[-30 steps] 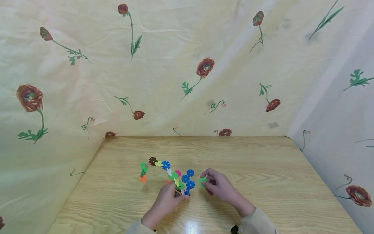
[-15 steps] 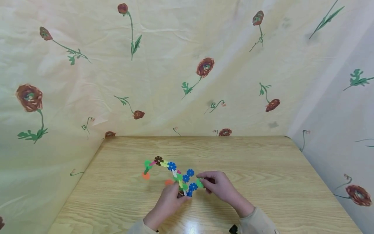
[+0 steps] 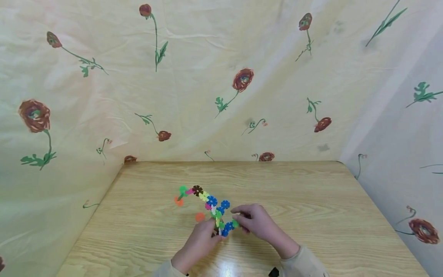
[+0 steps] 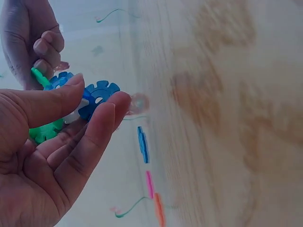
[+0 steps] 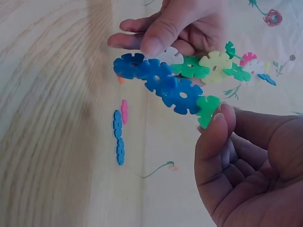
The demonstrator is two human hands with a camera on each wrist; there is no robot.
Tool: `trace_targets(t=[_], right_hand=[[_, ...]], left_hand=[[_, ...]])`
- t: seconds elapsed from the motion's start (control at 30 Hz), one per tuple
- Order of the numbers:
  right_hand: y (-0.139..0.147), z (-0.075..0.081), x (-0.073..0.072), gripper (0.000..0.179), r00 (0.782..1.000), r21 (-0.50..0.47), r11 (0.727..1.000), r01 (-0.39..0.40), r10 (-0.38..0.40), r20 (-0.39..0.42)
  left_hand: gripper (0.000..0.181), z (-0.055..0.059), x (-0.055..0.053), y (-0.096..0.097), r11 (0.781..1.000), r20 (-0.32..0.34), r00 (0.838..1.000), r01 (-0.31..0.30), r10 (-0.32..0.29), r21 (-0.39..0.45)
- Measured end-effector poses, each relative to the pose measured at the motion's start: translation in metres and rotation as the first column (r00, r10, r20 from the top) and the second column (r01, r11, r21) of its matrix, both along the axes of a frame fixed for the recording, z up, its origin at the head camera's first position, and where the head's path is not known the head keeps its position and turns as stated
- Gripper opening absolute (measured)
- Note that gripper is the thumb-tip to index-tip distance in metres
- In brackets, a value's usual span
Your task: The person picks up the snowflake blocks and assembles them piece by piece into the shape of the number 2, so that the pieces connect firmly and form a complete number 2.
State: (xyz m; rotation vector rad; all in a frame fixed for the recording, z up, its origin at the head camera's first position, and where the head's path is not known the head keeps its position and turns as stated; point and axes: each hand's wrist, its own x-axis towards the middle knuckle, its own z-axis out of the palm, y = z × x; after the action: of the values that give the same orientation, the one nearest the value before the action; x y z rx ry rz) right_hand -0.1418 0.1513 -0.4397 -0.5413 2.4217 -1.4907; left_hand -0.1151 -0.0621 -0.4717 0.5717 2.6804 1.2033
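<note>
A curved chain of colourful plastic snowflake discs (image 3: 197, 190) runs from an orange disc at its far left end to blue discs near me. My left hand (image 3: 202, 235) pinches its near end, thumb at the blue and white discs (image 5: 158, 75). Thumb and fingertips of my right hand (image 3: 255, 223) pinch a green snowflake disc (image 5: 207, 112). That green disc meets the edge of the last blue disc (image 5: 182, 96), and the two overlap in the right wrist view. The left wrist view shows a blue disc (image 4: 98, 99) between the left thumb and fingers.
Beyond the hands, loose discs lie on the wood-grain table (image 3: 294, 192): blue discs (image 3: 225, 204), a pink disc (image 3: 208, 206) and an orange disc (image 3: 200, 217). A flower-patterned cloth (image 3: 194, 84) rises behind and beside the table.
The chain has swung rightward with my left hand. The green disc in my right hand has moved slightly left and down, from apart to meeting the blue end of the chain.
</note>
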Motion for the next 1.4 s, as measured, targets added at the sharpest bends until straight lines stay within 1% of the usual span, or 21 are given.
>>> trace_targets(t=[0.07,0.17,0.3,0.37,0.43,0.53,0.67,0.83,0.97,1.07,1.2,1.4], right_hand=[[-0.002,-0.003,0.000,0.025,0.999,-0.030,0.999,0.036,-0.036,-0.004],[-0.005,-0.007,0.001,0.021,0.992,-0.065,0.990,0.123,-0.124,-0.016],[-0.009,-0.011,0.004,0.023,0.966,-0.061,0.966,0.251,-0.254,-0.055],[-0.012,-0.012,0.006,0.025,0.952,-0.054,0.955,0.292,-0.296,-0.078],[-0.013,-0.013,0.009,0.028,0.945,-0.059,0.949,0.310,-0.314,-0.091],[-0.016,-0.014,0.011,0.029,0.949,-0.096,0.951,0.296,-0.304,-0.084],[-0.018,-0.016,0.011,0.030,0.961,-0.175,0.946,0.271,-0.277,-0.006],[-0.020,-0.018,0.011,0.034,0.964,-0.242,0.933,0.266,-0.252,0.086],[-0.023,-0.021,0.010,0.038,0.963,-0.282,0.922,0.264,-0.235,0.133],[-0.024,-0.023,0.010,0.042,0.962,-0.298,0.917,0.263,-0.228,0.149],[-0.025,-0.024,0.012,0.046,0.959,-0.306,0.912,0.274,-0.233,0.163],[-0.026,-0.025,0.012,0.046,0.958,-0.304,0.911,0.279,-0.243,0.152]], left_hand=[[0.023,-0.001,0.000,0.000,1.000,0.004,1.000,0.003,-0.003,0.012],[0.023,-0.002,0.000,0.000,0.999,0.019,1.000,-0.001,0.000,0.036],[0.026,-0.003,-0.001,0.002,0.997,0.032,0.999,-0.007,0.005,0.075],[0.028,-0.004,-0.001,0.002,0.995,0.050,0.999,-0.014,0.009,0.100],[0.031,-0.004,-0.001,0.002,0.992,0.066,0.998,-0.022,0.013,0.123],[0.031,-0.004,-0.001,0.002,0.989,0.101,0.995,-0.037,0.023,0.143],[0.030,-0.005,-0.002,0.003,0.988,0.116,0.993,-0.043,0.026,0.150],[0.032,-0.002,-0.001,0.004,0.989,0.094,0.995,-0.035,0.022,0.144],[0.038,-0.001,0.000,0.005,0.991,0.061,0.998,-0.029,0.022,0.129],[0.040,-0.001,0.000,0.006,0.993,0.040,0.999,-0.028,0.023,0.115],[0.037,-0.002,0.000,0.006,0.995,0.039,0.999,-0.037,0.033,0.094],[0.042,-0.004,0.000,0.006,0.996,0.019,0.999,-0.032,0.030,0.080]])
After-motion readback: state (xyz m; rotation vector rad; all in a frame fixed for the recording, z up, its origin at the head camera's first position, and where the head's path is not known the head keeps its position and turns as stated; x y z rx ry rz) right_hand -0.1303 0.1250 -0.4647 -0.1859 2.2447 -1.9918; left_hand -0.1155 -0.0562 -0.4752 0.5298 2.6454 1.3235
